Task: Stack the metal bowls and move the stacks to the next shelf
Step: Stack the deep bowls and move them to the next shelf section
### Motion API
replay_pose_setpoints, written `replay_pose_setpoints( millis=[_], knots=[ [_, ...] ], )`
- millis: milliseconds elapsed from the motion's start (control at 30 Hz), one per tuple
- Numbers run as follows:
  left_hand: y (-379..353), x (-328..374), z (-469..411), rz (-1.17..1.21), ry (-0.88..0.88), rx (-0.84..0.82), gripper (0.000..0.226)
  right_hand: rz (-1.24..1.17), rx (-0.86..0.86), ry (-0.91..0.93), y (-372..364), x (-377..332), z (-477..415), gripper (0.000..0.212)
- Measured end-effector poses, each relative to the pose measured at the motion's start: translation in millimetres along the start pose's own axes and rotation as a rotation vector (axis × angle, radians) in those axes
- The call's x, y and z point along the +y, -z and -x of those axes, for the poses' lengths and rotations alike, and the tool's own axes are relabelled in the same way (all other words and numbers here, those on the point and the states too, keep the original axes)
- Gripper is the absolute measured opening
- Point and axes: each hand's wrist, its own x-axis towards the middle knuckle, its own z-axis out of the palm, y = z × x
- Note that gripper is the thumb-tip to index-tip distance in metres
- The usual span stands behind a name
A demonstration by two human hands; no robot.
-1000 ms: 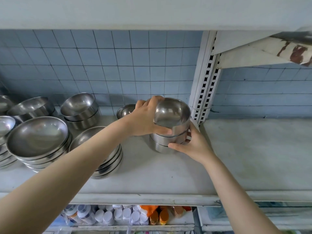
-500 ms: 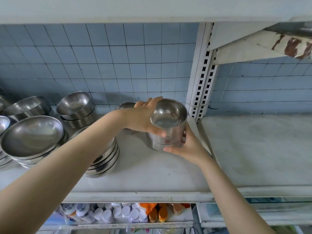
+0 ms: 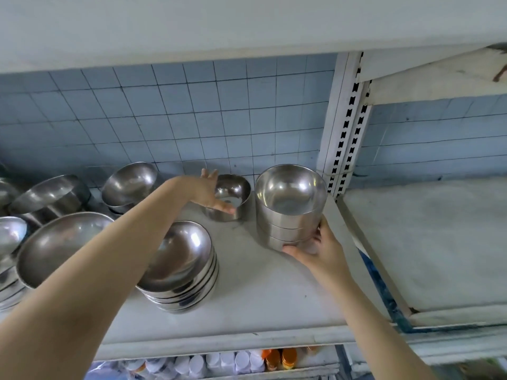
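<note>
A stack of three small metal bowls (image 3: 290,207) stands on the left shelf (image 3: 260,292), close to the slotted upright post (image 3: 343,119). My right hand (image 3: 315,253) cups the stack's base from the front right. A single small bowl (image 3: 237,192) sits just left of the stack. Beside it, my left hand (image 3: 204,192) has its fingers spread, the thumb low against the bowl's front wall and the fingertips over its left rim. The neighbouring shelf (image 3: 428,242) lies to the right of the post.
A stack of wide shallow bowls (image 3: 183,259) sits under my left forearm. More bowls crowd the left: a large one (image 3: 60,242), a tilted pair (image 3: 129,182) and another (image 3: 49,193) by the tiled wall. Bottles (image 3: 241,363) fill the shelf below.
My left hand let go of the top bowl of the stack and moved left to the single bowl. The right hand stayed at the stack's base. The camera tilted closer.
</note>
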Motion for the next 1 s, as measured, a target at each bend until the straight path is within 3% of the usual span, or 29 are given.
replay_pose_setpoints(
  millis=[333, 533, 667, 833, 1000],
  knots=[
    [-3, -9, -15, 0.130, -0.094, 0.144, 0.139, 0.028, 0.022, -0.019, -1, -2, 1, 0.093],
    [34, -29, 44, 0.363, -0.157, 0.294, 0.134, 0.046, -0.005, 0.004, 0, -5, 6, 0.093],
    [57, 3, 94, 0.475, -0.288, 0.400, 0.128, 0.077, -0.041, 0.022, -1, -4, 6, 0.081],
    [47, 73, 108, 0.361, -0.429, 0.378, 0.114, 0.092, -0.065, 0.064, -2, -2, 5, 0.081],
    [31, 99, 99, 0.212, -0.384, 0.356, 0.117, 0.064, -0.060, 0.073, 0, 2, 3, 0.090]
  ],
)
